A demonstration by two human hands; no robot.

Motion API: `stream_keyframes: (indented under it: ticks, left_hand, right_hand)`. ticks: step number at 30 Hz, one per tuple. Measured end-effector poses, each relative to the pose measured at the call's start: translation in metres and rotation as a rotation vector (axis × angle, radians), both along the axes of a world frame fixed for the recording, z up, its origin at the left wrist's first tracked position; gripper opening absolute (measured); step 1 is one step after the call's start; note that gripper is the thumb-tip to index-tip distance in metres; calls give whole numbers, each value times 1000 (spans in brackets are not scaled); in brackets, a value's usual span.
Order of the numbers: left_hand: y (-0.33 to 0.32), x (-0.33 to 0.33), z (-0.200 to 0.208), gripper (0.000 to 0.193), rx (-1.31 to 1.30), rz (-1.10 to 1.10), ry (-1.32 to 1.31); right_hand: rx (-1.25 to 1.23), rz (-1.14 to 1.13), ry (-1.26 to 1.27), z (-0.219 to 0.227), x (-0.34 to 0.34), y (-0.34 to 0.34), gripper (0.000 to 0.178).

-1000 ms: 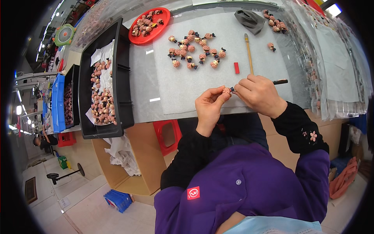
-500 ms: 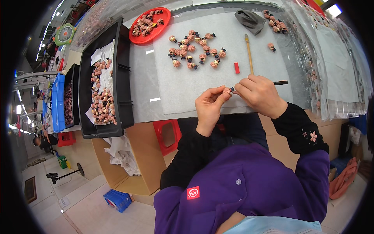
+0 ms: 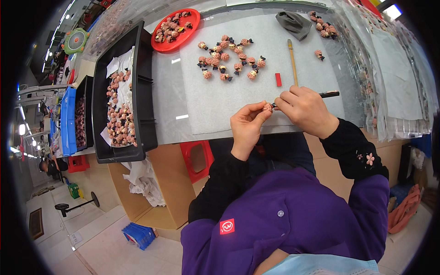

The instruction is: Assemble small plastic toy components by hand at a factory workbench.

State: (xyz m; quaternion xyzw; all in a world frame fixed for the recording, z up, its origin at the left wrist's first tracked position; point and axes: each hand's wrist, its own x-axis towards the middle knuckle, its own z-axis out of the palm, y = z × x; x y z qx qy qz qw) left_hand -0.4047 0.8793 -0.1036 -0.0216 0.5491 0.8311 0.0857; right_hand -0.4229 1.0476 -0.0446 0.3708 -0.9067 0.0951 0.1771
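Note:
My left hand pinches a small figurine with pink curly hair and a dark body between thumb and fingertips, just above the table's near edge. Close against it, my right hand is closed around a slim black pen. The pen's rear end sticks out to the right of that hand, while its tip is hidden at the fingers by the figurine. Beyond my hands, similar figurines lie in a loose group on a white sheet.
A bamboo-handled tool, a red block and a grey cloth lie on the sheet. More figurines fill a red plate and a black crate at left. Plastic-wrapped trays stack at right.
The black pen's rear end has shifted slightly up, with a small turn of my right hand. My left hand and the figurine have moved barely to the right.

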Motion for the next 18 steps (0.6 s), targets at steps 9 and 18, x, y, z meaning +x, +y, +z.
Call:
stream_keyframes:
  ticks: [9,18]
  left_hand:
    - [-1,-1,2,22,12,13,-25]
    - [-2,-2,4,21,73,37,-78]
  right_hand:
    - [2,18,-1,-4,1,1,12]
    - [-108,113,-60,-8,18,-5,17]
